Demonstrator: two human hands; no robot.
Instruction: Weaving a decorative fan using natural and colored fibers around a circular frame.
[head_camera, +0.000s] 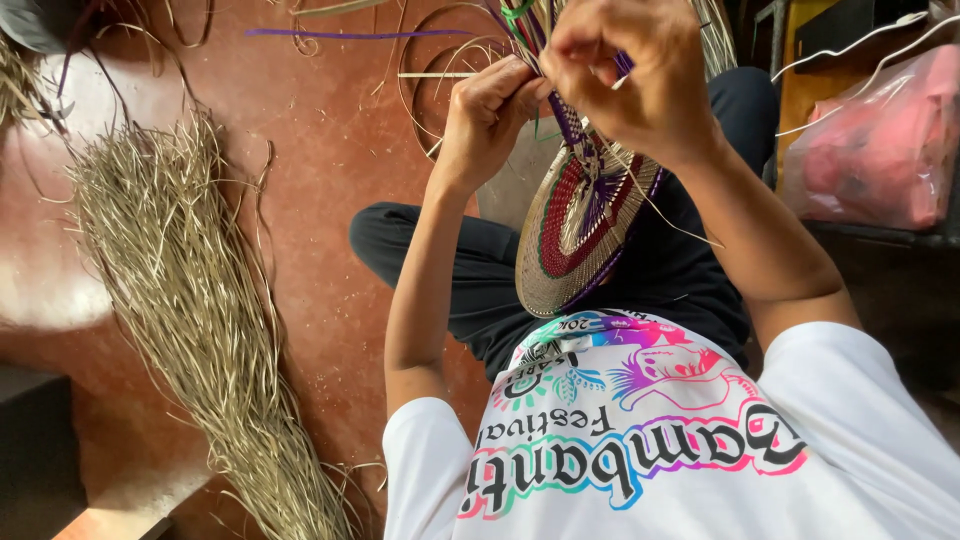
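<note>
Weaving at the rim of a coiled disc

Fingers of both hands meet at the upper edge of the round woven disc (585, 215), which stands tilted on its edge above the lap. The left hand (490, 115) is closed on the rim beside the loose purple strands (530, 30); the right hand (640, 70) pinches shut just above the disc, seemingly on a thin strand, though what it grips is hidden. To my eye, a clean stitch needs the left hand to brace the rim steadily while the strand is drawn snug. Left of the disc, well apart, a dried grass bundle (190, 300) lies on the red floor (330, 170)
</note>
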